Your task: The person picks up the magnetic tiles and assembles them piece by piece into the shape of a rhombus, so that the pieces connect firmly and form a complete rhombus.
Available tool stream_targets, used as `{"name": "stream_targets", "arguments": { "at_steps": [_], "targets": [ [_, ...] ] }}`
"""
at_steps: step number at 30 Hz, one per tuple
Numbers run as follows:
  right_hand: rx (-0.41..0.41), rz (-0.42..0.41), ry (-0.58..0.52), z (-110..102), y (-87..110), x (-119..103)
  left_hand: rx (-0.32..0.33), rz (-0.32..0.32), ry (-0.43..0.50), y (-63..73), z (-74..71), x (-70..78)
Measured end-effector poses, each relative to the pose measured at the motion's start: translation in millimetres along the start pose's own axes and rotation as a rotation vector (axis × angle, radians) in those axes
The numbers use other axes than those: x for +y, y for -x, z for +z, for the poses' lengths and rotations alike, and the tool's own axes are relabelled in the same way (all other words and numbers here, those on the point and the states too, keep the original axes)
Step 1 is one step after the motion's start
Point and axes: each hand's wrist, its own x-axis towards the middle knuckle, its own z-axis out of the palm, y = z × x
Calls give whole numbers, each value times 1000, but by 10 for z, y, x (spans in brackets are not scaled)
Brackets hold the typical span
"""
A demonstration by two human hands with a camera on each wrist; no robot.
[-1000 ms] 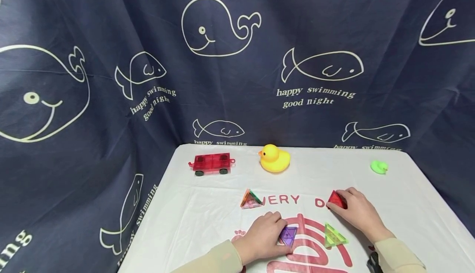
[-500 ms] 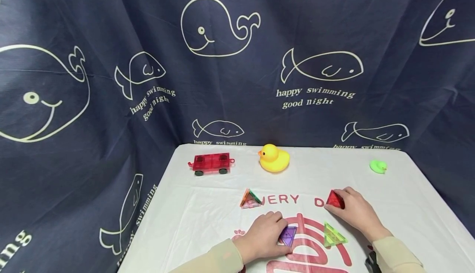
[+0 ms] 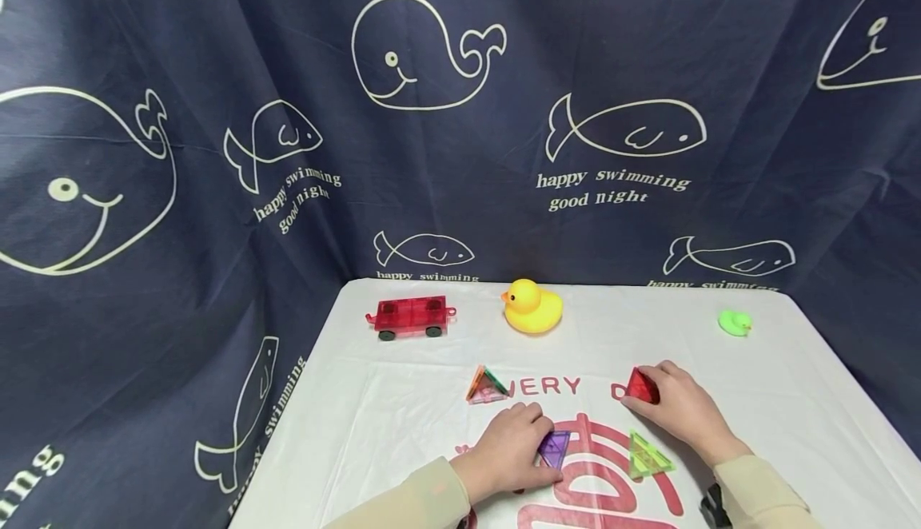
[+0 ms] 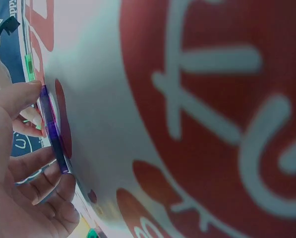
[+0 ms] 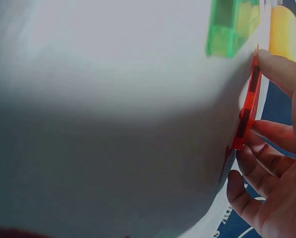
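Beyond the left hand [image 3: 507,451] a cluster [image 3: 487,390] is already assembled, while the purple tile [image 3: 554,449], pinched there, and the red tile [image 3: 639,386], pinched in the right hand [image 3: 682,407], are not yet joined, the lime piece [image 3: 649,459] between being unheld.

look at those sleeves, a matching pair in pale beige! the left sleeve [image 3: 403,501] runs to a cuff at the wrist, the right sleeve [image 3: 766,493] too. and there, under the right cuff, a small black fitting [image 3: 715,507], angular in the left wrist view, its details too blurred to call! beyond the cloth, left hand [image 3: 511,449] bare, right hand [image 3: 683,409] bare!
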Motion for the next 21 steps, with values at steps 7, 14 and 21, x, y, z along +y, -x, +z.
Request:
{"name": "stream_targets", "arguments": {
  "at_steps": [7, 14, 21],
  "targets": [
    [-61, -10, -21, 44, -1, -145, 25, -31, -5, -3, -8, -61],
    [-118, -31, -52, 99, 1, -365, 52, -22, 35, 2, 7, -129],
    [-110, -67, -48, 165, 11, -538, 63, -32, 31, 15, -3, -183]
  ]
}}
